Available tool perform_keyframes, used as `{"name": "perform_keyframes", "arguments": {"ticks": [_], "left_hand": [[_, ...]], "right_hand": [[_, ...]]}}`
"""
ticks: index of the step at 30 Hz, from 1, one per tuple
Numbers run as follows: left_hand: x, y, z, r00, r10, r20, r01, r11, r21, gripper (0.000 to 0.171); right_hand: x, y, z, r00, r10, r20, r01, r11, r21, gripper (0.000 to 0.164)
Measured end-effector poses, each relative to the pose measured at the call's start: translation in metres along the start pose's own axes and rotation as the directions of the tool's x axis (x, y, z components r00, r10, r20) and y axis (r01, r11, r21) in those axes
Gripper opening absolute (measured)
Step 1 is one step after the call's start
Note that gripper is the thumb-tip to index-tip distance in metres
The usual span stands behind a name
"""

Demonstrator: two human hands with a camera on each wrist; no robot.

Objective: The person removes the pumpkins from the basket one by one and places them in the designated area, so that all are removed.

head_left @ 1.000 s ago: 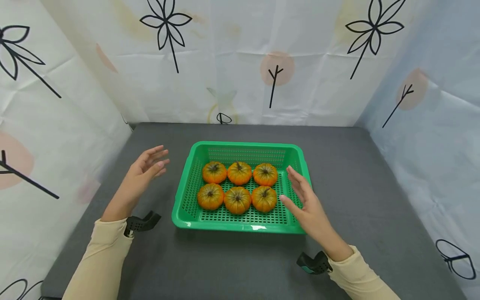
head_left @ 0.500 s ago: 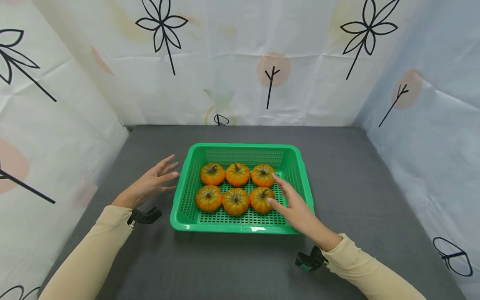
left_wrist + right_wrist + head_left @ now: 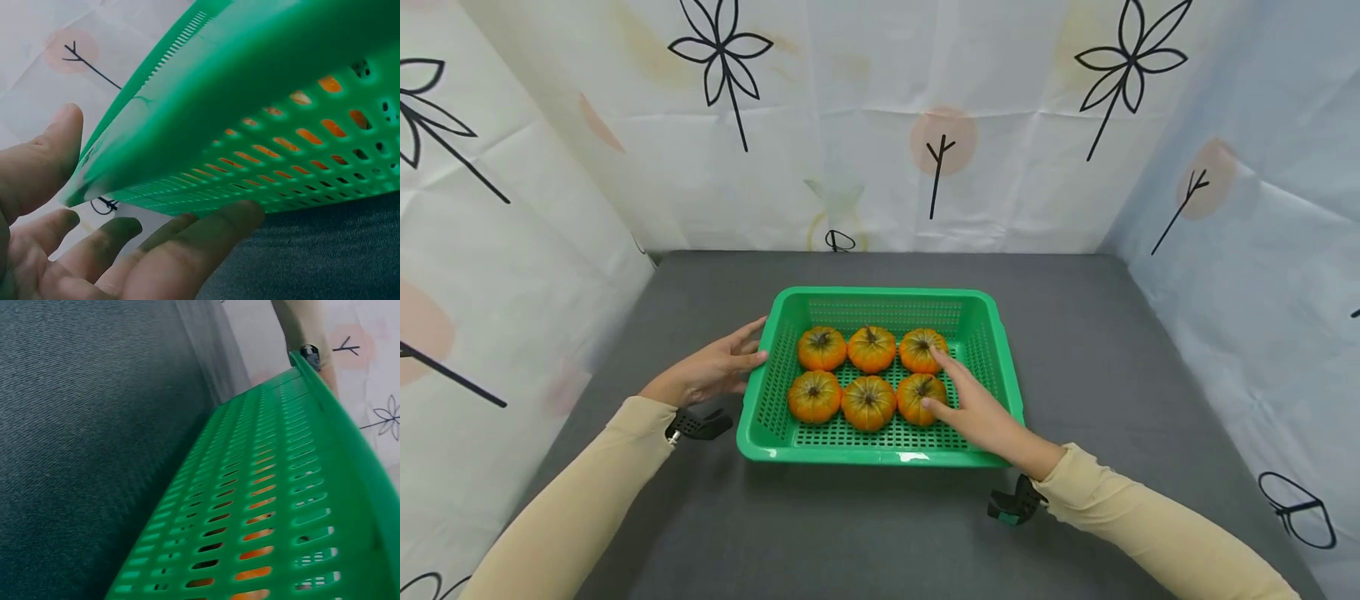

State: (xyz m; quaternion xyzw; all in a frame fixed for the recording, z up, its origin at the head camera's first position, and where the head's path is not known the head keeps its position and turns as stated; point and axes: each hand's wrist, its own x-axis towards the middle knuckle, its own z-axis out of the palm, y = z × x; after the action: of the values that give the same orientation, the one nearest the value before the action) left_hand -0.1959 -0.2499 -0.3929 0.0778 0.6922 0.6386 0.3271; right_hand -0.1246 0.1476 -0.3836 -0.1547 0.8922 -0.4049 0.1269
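Head view: basket [image 3: 850, 456], long axis left-right, left hand [image 3: 718, 367] and right hand [image 3: 979, 414] spread

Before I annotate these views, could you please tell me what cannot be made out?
Head view: whether the right hand touches the front right pumpkin; the hand overlaps it.
Left wrist: full shapes of the pumpkins; the slotted green basket leaves only orange patches.
Left wrist: the basket's remainder, cut off at the top and right edges.
Right wrist: the right hand, outside the frame.

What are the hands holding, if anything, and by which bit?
Can't tell for sure: the left hand is at the green basket's left rim, the right hand by the rightmost pumpkins.
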Motion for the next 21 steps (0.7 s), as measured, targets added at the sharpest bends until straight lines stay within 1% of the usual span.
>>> {"name": "perform_keyframes", "arguments": {"ticks": [5,9,12,16,21], "left_hand": [[0.0032,0.0,0.0015,1.0,-0.017,0.002,0.018,0.998,-0.052,0.08],[0.0033,-0.0009,0.0028,0.999,-0.033,0.008,0.034,0.995,-0.093,0.081],[0.0035,-0.0011,0.004,0.999,-0.033,0.021,0.035,0.992,-0.118,0.082],[0.004,-0.0016,0.0043,0.999,-0.036,0.019,0.038,0.987,-0.154,0.081],[0.0028,-0.0017,0.0028,0.999,-0.029,0.028,0.033,0.985,-0.168,0.081]], "right_hand": [[0.0032,0.0007,0.0024,1.0,0.004,0.02,-0.003,1.0,-0.023,0.077],[0.0042,0.002,0.0037,1.0,0.008,0.03,-0.007,0.999,-0.032,0.078],[0.0052,0.0039,0.0047,0.999,0.008,0.034,-0.007,0.999,-0.04,0.078],[0.0071,0.0059,0.0067,0.999,0.003,0.035,-0.001,0.998,-0.058,0.077],[0.0091,0.0063,0.0095,0.999,-0.009,0.051,0.014,0.996,-0.083,0.075]]}}
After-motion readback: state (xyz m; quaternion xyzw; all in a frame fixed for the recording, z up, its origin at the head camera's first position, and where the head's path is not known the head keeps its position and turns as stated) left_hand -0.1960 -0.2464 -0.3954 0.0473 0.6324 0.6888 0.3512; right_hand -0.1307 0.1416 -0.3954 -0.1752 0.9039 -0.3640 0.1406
